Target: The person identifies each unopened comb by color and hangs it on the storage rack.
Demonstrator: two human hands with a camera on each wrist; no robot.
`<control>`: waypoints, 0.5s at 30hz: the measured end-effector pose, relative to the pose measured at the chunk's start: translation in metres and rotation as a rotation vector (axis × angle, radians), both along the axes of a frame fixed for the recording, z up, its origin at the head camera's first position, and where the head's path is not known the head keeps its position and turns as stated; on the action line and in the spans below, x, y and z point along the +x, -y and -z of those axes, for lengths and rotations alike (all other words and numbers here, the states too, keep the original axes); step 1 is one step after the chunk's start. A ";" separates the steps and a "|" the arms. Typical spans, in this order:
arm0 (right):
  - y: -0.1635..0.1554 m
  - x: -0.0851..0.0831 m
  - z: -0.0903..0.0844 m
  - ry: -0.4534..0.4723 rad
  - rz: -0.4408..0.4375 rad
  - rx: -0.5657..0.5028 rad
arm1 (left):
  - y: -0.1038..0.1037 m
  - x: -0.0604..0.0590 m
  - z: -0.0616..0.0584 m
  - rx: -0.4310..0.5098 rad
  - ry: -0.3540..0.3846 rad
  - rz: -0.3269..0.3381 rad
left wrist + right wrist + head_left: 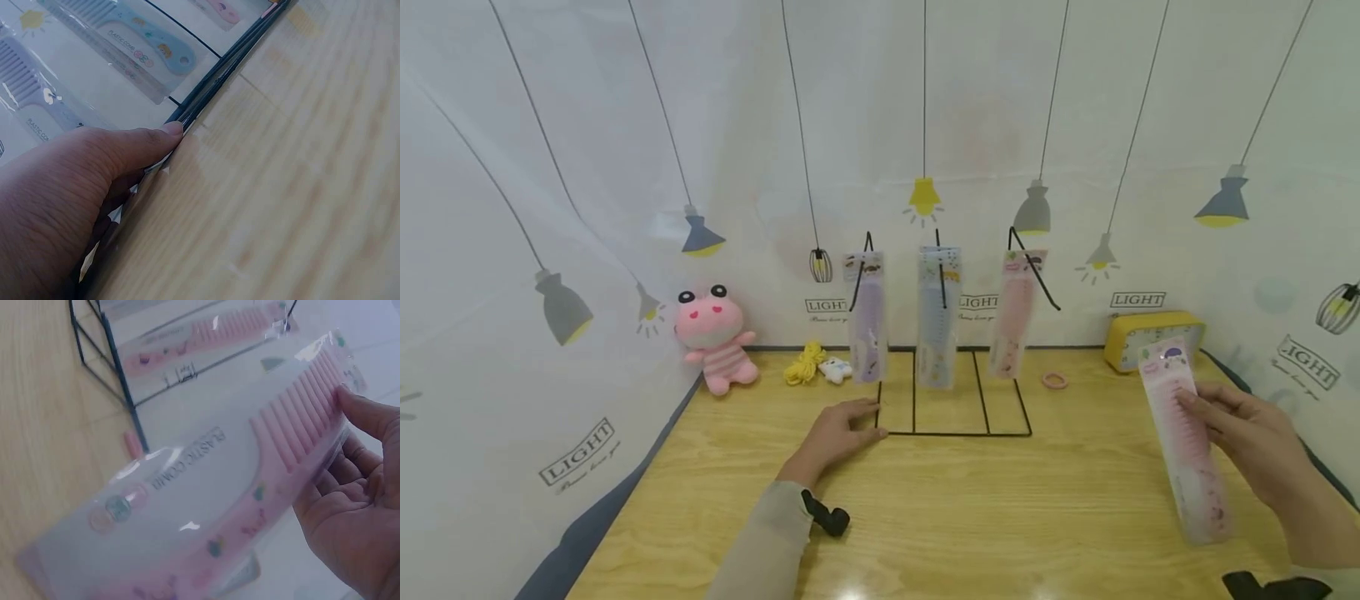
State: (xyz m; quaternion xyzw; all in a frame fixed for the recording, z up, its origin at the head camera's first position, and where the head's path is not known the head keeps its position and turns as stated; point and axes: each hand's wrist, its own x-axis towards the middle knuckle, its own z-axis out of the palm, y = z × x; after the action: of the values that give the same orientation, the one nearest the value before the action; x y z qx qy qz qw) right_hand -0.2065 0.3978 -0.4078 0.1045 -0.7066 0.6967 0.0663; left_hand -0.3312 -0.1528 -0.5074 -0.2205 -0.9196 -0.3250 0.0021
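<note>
At the right, my right hand (1255, 425) pinches a packaged pink comb (1187, 450) near its upper part, thumb on the front. The right wrist view shows this comb's teeth and its "PLASTIC COMB" print through the clear wrapper. My left hand (838, 437) holds the front left corner of a black wire display rack (955, 434), thumb on the front wire. From the rack's hooks hang a purple comb pack (870, 321), blue comb packs (938, 325) in the middle and another pink comb pack (1017, 321) at the right.
A pink plush toy (715, 337) sits at the back left, beside a yellow yarn bundle (805, 363) and a small white figure (836, 370). Right of the rack lie a pink ring (1055, 381) and a yellow clock (1123, 342). A printed curtain (985, 100) closes off the back.
</note>
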 end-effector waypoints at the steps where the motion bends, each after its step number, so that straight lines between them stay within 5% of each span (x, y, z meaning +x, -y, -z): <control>1: 0.007 -0.001 -0.004 -0.019 -0.013 -0.001 | 0.000 0.000 0.001 0.002 -0.001 0.001; 8: 0.051 -0.010 -0.030 -0.150 -0.118 0.089 | 0.001 0.001 0.002 0.013 -0.011 0.001; 15: 0.091 -0.023 -0.048 -0.184 -0.073 0.254 | 0.001 0.000 0.001 0.016 -0.012 0.010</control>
State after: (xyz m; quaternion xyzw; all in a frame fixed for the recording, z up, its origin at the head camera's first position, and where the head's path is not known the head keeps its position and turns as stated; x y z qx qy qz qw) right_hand -0.2294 0.3072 -0.3594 0.2012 -0.7758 0.5910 0.0917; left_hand -0.3314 -0.1535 -0.5087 -0.2271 -0.9159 -0.3309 0.0076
